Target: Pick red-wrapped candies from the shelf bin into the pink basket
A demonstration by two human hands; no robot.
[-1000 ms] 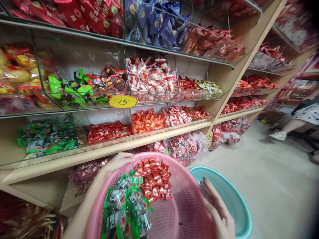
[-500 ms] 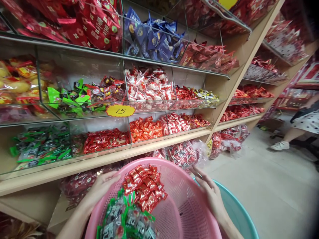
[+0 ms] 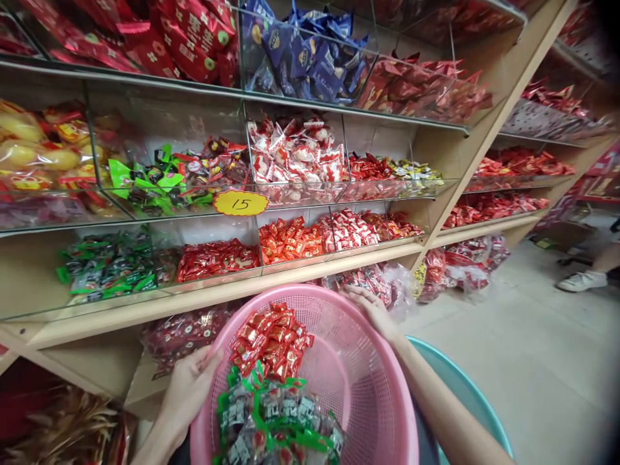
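Note:
A pink plastic basket point(image 3: 405, 394) with a perforated wall is held in front of me, tilted so its inside shows. My left hand point(image 3: 191, 382) is closed on its left rim, thumb and fingers pressed together there. My right hand point(image 3: 372, 312) grips the far right rim, its fingers partly hidden by the edge. Inside lie a heap of red wrapped candies point(image 3: 271, 341) and, nearer to me, a heap of clear-and-green wrapped candies point(image 3: 278, 416). The right part of the basket's floor is bare.
Ahead stand wooden shelves point(image 3: 203, 298) with clear-fronted bins of wrapped candies and a yellow price tag point(image 3: 241, 203) reading 15. A turquoise tub point(image 3: 484, 407) stands on the floor at right. Bagged goods point(image 3: 186, 332) lie beneath the shelf. A person's foot point(image 3: 581, 281) shows at far right.
My right hand has shifted left along the far rim; my left hand has moved lower on the left rim. The basket has turned slightly, and the view has swung a little left.

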